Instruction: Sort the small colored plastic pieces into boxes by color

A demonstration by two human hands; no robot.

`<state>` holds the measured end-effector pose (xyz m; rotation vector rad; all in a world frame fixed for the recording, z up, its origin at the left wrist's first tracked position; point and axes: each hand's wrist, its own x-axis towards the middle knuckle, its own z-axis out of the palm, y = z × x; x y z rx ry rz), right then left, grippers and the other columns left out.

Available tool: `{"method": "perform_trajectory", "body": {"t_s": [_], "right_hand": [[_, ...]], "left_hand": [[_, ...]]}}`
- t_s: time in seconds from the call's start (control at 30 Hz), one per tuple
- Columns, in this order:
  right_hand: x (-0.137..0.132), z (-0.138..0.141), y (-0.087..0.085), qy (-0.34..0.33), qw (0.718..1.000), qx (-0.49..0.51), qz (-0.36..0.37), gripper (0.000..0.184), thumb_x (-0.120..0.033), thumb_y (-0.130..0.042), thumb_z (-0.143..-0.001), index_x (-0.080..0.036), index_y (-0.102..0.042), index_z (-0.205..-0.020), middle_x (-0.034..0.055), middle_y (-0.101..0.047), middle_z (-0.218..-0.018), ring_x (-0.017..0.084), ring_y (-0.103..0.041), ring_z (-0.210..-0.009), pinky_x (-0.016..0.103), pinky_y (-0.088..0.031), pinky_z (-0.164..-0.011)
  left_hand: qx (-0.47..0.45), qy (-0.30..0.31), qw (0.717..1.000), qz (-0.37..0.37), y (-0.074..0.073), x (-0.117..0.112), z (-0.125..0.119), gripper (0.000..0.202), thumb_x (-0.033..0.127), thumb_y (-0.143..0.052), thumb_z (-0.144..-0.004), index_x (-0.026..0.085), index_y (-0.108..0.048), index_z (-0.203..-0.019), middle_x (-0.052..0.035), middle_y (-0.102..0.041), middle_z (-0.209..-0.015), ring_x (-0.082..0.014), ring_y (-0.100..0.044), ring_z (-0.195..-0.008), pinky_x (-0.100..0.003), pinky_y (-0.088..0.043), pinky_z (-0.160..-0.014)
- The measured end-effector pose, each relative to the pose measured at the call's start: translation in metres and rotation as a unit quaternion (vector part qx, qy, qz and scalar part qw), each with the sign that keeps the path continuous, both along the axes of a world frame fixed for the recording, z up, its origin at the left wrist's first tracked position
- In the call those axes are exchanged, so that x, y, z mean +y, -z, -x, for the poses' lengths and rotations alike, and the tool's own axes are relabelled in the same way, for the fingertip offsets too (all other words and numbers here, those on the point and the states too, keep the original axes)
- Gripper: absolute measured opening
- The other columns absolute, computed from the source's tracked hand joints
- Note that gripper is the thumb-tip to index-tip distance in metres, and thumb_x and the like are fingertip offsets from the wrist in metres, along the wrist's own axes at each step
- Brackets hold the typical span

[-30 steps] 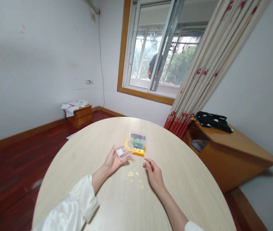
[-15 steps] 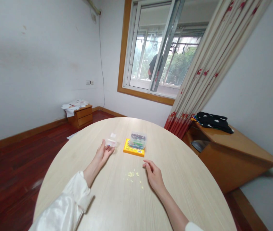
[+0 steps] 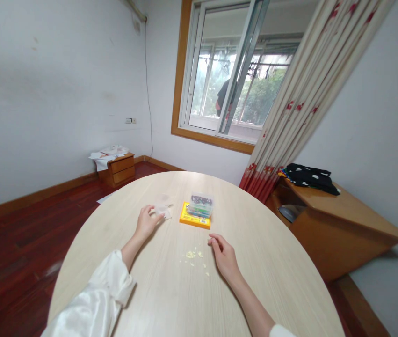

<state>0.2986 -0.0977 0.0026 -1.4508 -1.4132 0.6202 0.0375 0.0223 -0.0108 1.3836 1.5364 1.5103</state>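
Note:
My left hand (image 3: 147, 222) is closed round the near left edge of a small clear plastic box (image 3: 162, 209), thumb on the near side and fingers on the far side. The see-through box is hard to make out against the tabletop, and I cannot tell whether anything is in it. My right hand (image 3: 224, 257) rests on the table with its fingers curled and the thumb close to the index finger; anything between them is hidden. Left of it lies a loose scatter of small pale-yellow pieces (image 3: 191, 255).
Beyond the pieces, a clear compartment case (image 3: 201, 201) with dark and green contents sits on a flat yellow box (image 3: 194, 221). The round wooden table (image 3: 170, 299) carries all this. A desk (image 3: 339, 206) stands at right, a small drawer cabinet (image 3: 123, 169) at far left.
My left hand has turned from palm-up to palm-down, tipping the clear box over low above or onto the table. My right hand and the yellow pieces stay put.

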Motion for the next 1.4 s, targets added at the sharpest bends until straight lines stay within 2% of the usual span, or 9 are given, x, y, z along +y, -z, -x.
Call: {"method": "perform_trajectory", "body": {"t_s": [0.17,0.37,0.57,0.63,0.73,1.0,1.17,1.27,1.4], "right_hand": [[0.004,-0.003,0.004,0.019,0.996,-0.052,-0.072,0.032,-0.038,-0.042,-0.084,-0.015,-0.064,-0.092,0.0112,-0.067,-0.089,0.021,-0.062,-0.082,0.037,-0.050,-0.077],[0.027,0.001,-0.026,0.013,0.952,-0.224,-0.209,0.030,-0.029,-0.046,-0.085,-0.018,-0.057,-0.111,0.0138,-0.055,-0.117,0.024,-0.048,-0.114,0.046,-0.039,-0.097],[0.087,0.014,-0.075,-0.010,0.914,-0.393,-0.102,0.073,-0.035,-0.067,-0.071,-0.022,-0.036,-0.137,0.0160,-0.023,-0.148,0.033,-0.015,-0.137,0.054,-0.023,-0.104],[0.103,0.014,-0.084,-0.031,0.899,-0.435,-0.045,0.083,-0.037,-0.072,-0.067,-0.023,-0.033,-0.139,0.0183,-0.029,-0.145,0.035,-0.020,-0.136,0.056,-0.018,-0.105],[0.113,0.013,-0.091,-0.049,0.880,-0.471,-0.009,0.077,-0.039,-0.069,-0.070,-0.022,-0.036,-0.138,0.0188,-0.051,-0.127,0.032,-0.043,-0.122,0.056,-0.016,-0.104],[0.064,0.032,-0.077,-0.024,0.918,-0.376,-0.120,0.051,-0.043,-0.051,-0.085,-0.025,-0.046,-0.133,0.0127,-0.058,-0.105,0.026,-0.052,-0.099,0.042,-0.040,-0.088],[0.020,0.054,-0.058,-0.066,0.943,-0.293,-0.142,0.047,-0.037,-0.041,-0.090,-0.026,-0.042,-0.135,0.0096,-0.061,-0.106,0.022,-0.055,-0.099,0.039,-0.044,-0.088],[0.004,0.056,-0.048,-0.061,0.943,-0.298,-0.135,0.045,-0.035,-0.033,-0.093,-0.021,-0.043,-0.135,0.0116,-0.060,-0.118,0.023,-0.056,-0.105,0.040,-0.044,-0.090],[-0.008,0.051,-0.039,-0.061,0.933,-0.325,-0.141,0.047,-0.032,-0.024,-0.095,-0.014,-0.046,-0.132,0.0149,-0.065,-0.111,0.024,-0.061,-0.097,0.039,-0.047,-0.083]], "left_hand": [[0.141,-0.013,0.989,0.034,-0.001,-0.004,0.005,0.034,0.035,-0.072,-0.056,0.012,-0.060,-0.079,-0.0186,-0.045,-0.127,-0.0360,-0.030,-0.129,-0.046,-0.019,-0.108],[-0.031,0.003,0.999,-0.025,-0.002,-0.008,0.001,0.035,0.023,-0.076,-0.049,0.015,-0.059,-0.080,-0.0186,-0.047,-0.123,-0.0375,-0.021,-0.133,-0.046,-0.004,-0.111],[-0.103,-0.032,0.992,-0.071,-0.019,-0.018,-0.002,0.026,0.017,-0.071,-0.061,0.021,-0.059,-0.085,-0.0091,-0.050,-0.110,-0.0275,-0.036,-0.120,-0.038,-0.020,-0.109],[-0.072,-0.036,0.992,-0.101,-0.022,-0.022,-0.003,0.010,0.018,-0.066,-0.068,0.021,-0.058,-0.072,-0.0062,-0.052,-0.093,-0.0253,-0.044,-0.108,-0.037,-0.027,-0.105],[-0.035,-0.033,0.990,-0.135,-0.025,-0.027,-0.004,0.025,0.018,-0.062,-0.073,0.021,-0.048,-0.052,-0.0029,-0.047,-0.071,-0.0228,-0.048,-0.089,-0.035,-0.033,-0.098],[-0.176,0.139,0.970,-0.094,-0.039,-0.053,-0.040,0.009,0.025,-0.068,-0.071,0.019,-0.065,-0.077,-0.0055,-0.060,-0.088,-0.0218,-0.053,-0.093,-0.031,-0.039,-0.092],[-0.359,0.334,0.871,0.029,-0.037,-0.079,-0.083,0.049,0.048,-0.070,-0.068,0.016,-0.062,-0.105,-0.0116,-0.062,-0.111,-0.0254,-0.054,-0.108,-0.033,-0.040,-0.094],[-0.418,0.369,0.826,0.083,-0.036,-0.092,-0.094,0.054,0.052,-0.069,-0.068,0.018,-0.060,-0.109,-0.0116,-0.062,-0.113,-0.0249,-0.058,-0.104,-0.033,-0.044,-0.089],[-0.389,0.373,0.837,0.095,-0.035,-0.101,-0.096,0.053,0.050,-0.072,-0.065,0.014,-0.061,-0.103,-0.0108,-0.065,-0.103,-0.0223,-0.061,-0.092,-0.028,-0.048,-0.075]]}}
